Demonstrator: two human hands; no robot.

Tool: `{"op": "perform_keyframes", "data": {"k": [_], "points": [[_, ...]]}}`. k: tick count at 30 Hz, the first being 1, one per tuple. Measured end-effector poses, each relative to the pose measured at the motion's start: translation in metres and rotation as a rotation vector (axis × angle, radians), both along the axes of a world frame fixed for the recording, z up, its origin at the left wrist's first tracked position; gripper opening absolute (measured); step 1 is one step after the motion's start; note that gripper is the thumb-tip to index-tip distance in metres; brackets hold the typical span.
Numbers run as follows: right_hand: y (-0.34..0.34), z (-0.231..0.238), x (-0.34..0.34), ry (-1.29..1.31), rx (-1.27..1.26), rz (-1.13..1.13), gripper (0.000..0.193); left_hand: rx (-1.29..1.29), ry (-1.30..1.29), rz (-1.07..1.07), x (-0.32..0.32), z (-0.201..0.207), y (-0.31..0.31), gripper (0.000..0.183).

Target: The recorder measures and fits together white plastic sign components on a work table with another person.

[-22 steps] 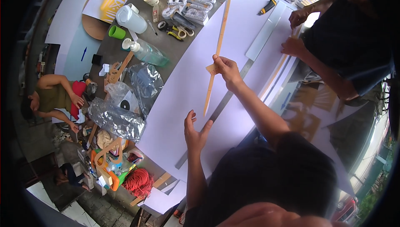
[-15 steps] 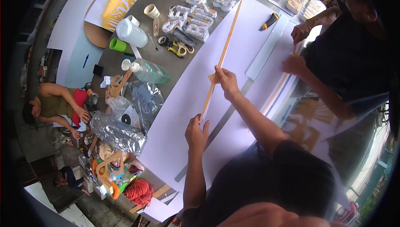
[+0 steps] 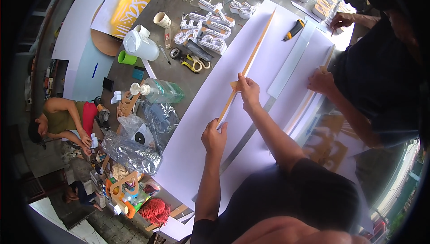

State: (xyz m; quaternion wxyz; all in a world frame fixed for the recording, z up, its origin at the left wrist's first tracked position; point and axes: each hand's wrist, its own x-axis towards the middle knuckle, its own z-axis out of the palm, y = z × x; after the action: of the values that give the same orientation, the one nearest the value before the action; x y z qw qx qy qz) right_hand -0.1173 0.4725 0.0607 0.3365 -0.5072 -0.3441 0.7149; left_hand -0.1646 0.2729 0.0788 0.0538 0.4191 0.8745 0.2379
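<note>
A long narrow strip (image 3: 259, 43), tan on top with a white edge, slants over a large white sheet (image 3: 188, 154) on the table. My left hand (image 3: 214, 136) is closed round the strip's near end. My right hand (image 3: 250, 93) pinches a small tan piece (image 3: 234, 86) against the strip, about midway along it. Right of my hands lie a long grey metal ruler (image 3: 244, 142) and a pale translucent strip (image 3: 292, 60). A yellow-and-black utility knife (image 3: 294, 30) rests on the sheet beyond them.
At right, a co-worker's hand (image 3: 321, 81) presses on another long strip. Left of the sheet are a green-liquid pump bottle (image 3: 163, 91), scissors (image 3: 195, 64), a white jug (image 3: 141, 45), white letter shapes (image 3: 212, 43) and crumpled clear plastic (image 3: 132, 152). Red wire (image 3: 154, 211) is coiled near the left corner.
The whole view has shifted slightly. My hands keep their hold on the strip and small tan piece. The co-worker's far hand has moved away from the other strip, toward the table's far edge.
</note>
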Motion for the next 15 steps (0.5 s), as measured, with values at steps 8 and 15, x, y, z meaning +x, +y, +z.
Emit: {"op": "perform_keyframes", "data": {"k": [8, 15], "points": [[0.006, 0.003, 0.006, -0.013, 0.092, 0.064, 0.041, -0.129, -0.123, -0.032, 0.009, 0.007, 0.017, 0.037], [0.014, -0.010, -0.017, 0.015, 0.059, 0.014, 0.041, -0.097, -0.064, -0.074, -0.016, -0.018, 0.023, 0.033]]}}
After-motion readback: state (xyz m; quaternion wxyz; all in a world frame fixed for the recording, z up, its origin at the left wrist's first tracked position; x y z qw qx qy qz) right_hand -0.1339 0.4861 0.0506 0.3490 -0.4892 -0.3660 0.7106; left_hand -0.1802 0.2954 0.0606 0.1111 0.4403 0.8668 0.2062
